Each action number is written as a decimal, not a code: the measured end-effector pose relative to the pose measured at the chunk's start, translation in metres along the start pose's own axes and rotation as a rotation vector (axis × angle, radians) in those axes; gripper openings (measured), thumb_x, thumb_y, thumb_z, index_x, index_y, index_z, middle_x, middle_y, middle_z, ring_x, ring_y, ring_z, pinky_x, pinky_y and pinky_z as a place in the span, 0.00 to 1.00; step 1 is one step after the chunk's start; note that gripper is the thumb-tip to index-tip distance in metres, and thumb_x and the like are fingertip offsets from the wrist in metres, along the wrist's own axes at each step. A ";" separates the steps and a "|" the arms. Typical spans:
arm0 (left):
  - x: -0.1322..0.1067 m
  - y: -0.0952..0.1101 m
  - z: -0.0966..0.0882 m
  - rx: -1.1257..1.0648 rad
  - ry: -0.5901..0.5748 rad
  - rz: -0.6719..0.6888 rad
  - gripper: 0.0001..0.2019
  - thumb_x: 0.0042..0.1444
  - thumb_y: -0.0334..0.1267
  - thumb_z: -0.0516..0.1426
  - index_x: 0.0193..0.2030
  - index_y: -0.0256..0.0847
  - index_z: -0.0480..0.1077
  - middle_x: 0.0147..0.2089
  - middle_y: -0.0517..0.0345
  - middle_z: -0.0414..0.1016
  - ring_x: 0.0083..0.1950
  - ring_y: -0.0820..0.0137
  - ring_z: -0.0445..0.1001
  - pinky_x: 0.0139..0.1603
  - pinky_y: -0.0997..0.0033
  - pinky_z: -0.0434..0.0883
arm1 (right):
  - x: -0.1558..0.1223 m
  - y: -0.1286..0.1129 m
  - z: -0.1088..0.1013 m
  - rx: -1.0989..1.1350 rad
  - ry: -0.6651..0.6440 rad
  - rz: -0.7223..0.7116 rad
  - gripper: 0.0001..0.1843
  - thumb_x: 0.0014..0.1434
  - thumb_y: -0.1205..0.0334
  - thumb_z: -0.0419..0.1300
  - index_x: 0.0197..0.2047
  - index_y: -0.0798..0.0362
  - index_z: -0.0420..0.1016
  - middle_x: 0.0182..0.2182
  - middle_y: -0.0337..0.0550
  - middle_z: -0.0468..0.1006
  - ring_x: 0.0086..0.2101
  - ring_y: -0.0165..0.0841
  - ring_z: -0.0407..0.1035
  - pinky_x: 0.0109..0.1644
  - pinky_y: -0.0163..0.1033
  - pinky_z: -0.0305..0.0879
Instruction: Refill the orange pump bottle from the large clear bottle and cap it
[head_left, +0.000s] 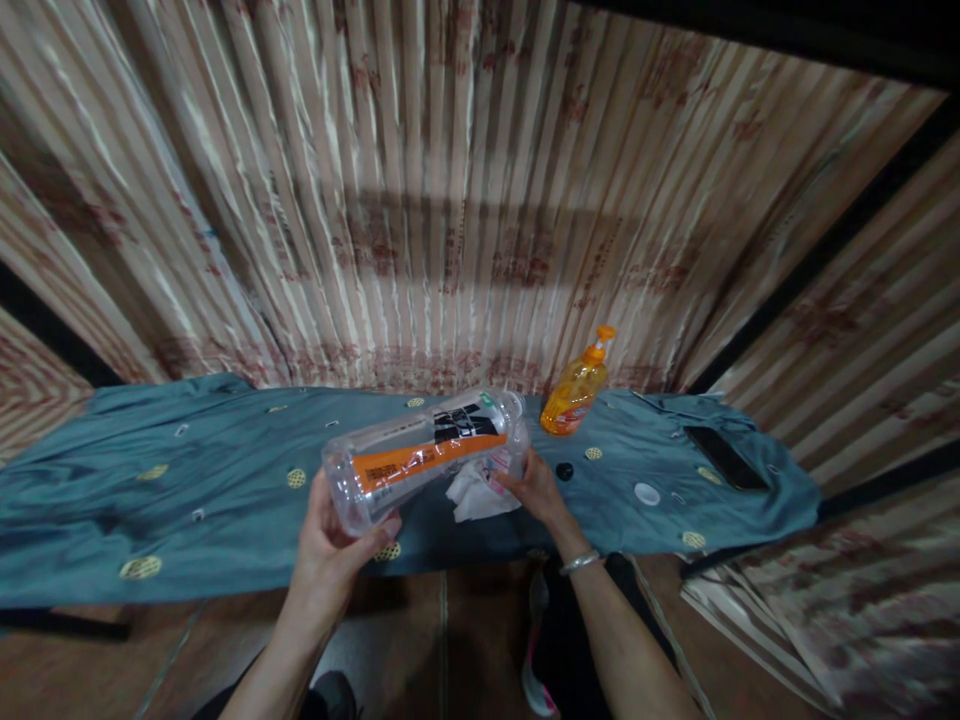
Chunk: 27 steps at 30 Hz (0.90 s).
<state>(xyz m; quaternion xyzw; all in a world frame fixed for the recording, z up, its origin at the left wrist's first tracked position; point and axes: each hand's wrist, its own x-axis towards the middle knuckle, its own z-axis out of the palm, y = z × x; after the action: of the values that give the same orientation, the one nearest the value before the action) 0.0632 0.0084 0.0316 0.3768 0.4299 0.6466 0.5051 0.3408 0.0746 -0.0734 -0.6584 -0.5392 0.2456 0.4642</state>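
My left hand (335,540) grips the base end of a clear plastic bottle (420,455) with an orange and black label, held on its side above the blue cloth-covered table (187,500). My right hand (534,487) is closed at the bottle's mouth end, pressing a crumpled white cloth (474,495) against it. A silver bracelet is on my right wrist.
An orange pump bottle (576,390) stands at the back of the table. A small black cap (564,471), a white round lid (646,493) and a black phone (726,458) lie to the right. Striped curtains hang behind. My shoes show on the floor below.
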 end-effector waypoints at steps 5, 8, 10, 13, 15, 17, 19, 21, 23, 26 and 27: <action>0.002 -0.003 -0.003 0.002 0.001 0.020 0.40 0.32 0.40 0.82 0.53 0.43 0.73 0.40 0.58 0.81 0.37 0.66 0.81 0.32 0.74 0.78 | 0.000 0.002 0.000 -0.003 -0.004 -0.011 0.25 0.50 0.54 0.74 0.51 0.48 0.76 0.46 0.49 0.89 0.46 0.48 0.84 0.55 0.54 0.83; 0.003 -0.004 -0.003 -0.007 0.003 0.018 0.41 0.31 0.41 0.82 0.54 0.43 0.75 0.38 0.58 0.80 0.38 0.63 0.82 0.34 0.72 0.79 | -0.001 0.003 0.000 0.000 -0.002 -0.012 0.26 0.51 0.53 0.74 0.51 0.50 0.76 0.45 0.49 0.89 0.46 0.48 0.84 0.53 0.52 0.83; 0.003 -0.004 -0.003 -0.016 0.005 0.017 0.42 0.31 0.42 0.83 0.56 0.43 0.75 0.38 0.59 0.80 0.39 0.63 0.82 0.35 0.72 0.79 | -0.001 0.002 0.001 -0.007 -0.002 -0.007 0.27 0.51 0.54 0.74 0.52 0.50 0.76 0.45 0.48 0.89 0.46 0.47 0.84 0.54 0.52 0.83; 0.004 -0.006 -0.004 -0.012 0.002 0.026 0.43 0.31 0.41 0.82 0.58 0.43 0.75 0.39 0.58 0.80 0.39 0.63 0.82 0.36 0.71 0.80 | -0.001 0.002 0.001 -0.012 -0.004 -0.001 0.26 0.51 0.56 0.74 0.53 0.50 0.76 0.45 0.48 0.88 0.46 0.47 0.84 0.54 0.53 0.83; 0.005 -0.008 -0.006 -0.009 -0.007 0.034 0.43 0.32 0.41 0.82 0.58 0.43 0.75 0.40 0.57 0.81 0.39 0.63 0.82 0.36 0.71 0.79 | -0.001 0.002 0.001 -0.015 0.003 -0.004 0.26 0.51 0.56 0.74 0.52 0.51 0.76 0.44 0.49 0.88 0.45 0.47 0.84 0.53 0.53 0.83; 0.006 -0.009 -0.008 -0.008 -0.017 0.039 0.42 0.33 0.41 0.82 0.57 0.43 0.74 0.41 0.57 0.81 0.40 0.63 0.82 0.36 0.71 0.79 | -0.001 0.003 0.002 -0.015 0.013 -0.012 0.25 0.51 0.56 0.74 0.52 0.50 0.77 0.43 0.49 0.88 0.44 0.47 0.83 0.52 0.53 0.83; 0.008 -0.008 -0.009 -0.001 -0.038 0.025 0.41 0.32 0.40 0.82 0.55 0.43 0.74 0.40 0.58 0.81 0.40 0.63 0.82 0.35 0.72 0.79 | -0.001 0.004 0.002 -0.021 0.022 -0.018 0.25 0.51 0.55 0.74 0.51 0.48 0.77 0.43 0.47 0.88 0.44 0.46 0.83 0.52 0.52 0.83; 0.008 -0.008 -0.010 0.003 -0.039 0.021 0.42 0.31 0.39 0.82 0.55 0.43 0.74 0.40 0.58 0.81 0.40 0.63 0.82 0.35 0.72 0.78 | -0.001 0.004 0.002 -0.029 0.028 -0.017 0.25 0.50 0.54 0.74 0.51 0.48 0.76 0.43 0.46 0.89 0.44 0.47 0.83 0.52 0.52 0.83; 0.009 -0.007 -0.009 0.005 -0.022 0.026 0.42 0.32 0.39 0.82 0.56 0.43 0.74 0.42 0.57 0.82 0.39 0.65 0.81 0.33 0.74 0.77 | -0.001 0.004 0.002 -0.035 0.034 -0.014 0.24 0.50 0.53 0.73 0.50 0.48 0.76 0.42 0.46 0.89 0.43 0.48 0.83 0.52 0.54 0.83; 0.011 -0.007 -0.011 0.020 -0.034 0.023 0.42 0.33 0.39 0.81 0.57 0.42 0.74 0.41 0.57 0.82 0.33 0.68 0.78 0.28 0.76 0.74 | -0.003 0.002 0.001 -0.035 0.037 -0.017 0.23 0.50 0.54 0.73 0.49 0.48 0.77 0.41 0.47 0.88 0.43 0.49 0.84 0.51 0.55 0.83; 0.013 -0.007 -0.012 0.027 -0.050 0.017 0.42 0.33 0.39 0.81 0.57 0.42 0.74 0.40 0.58 0.82 0.32 0.69 0.77 0.26 0.76 0.73 | -0.003 0.001 0.001 -0.037 0.038 -0.019 0.23 0.50 0.54 0.72 0.49 0.47 0.77 0.41 0.46 0.88 0.43 0.49 0.84 0.51 0.55 0.83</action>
<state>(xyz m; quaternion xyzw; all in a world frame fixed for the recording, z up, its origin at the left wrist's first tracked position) 0.0523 0.0197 0.0213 0.4031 0.4226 0.6354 0.5051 0.3394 0.0720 -0.0751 -0.6662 -0.5410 0.2184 0.4645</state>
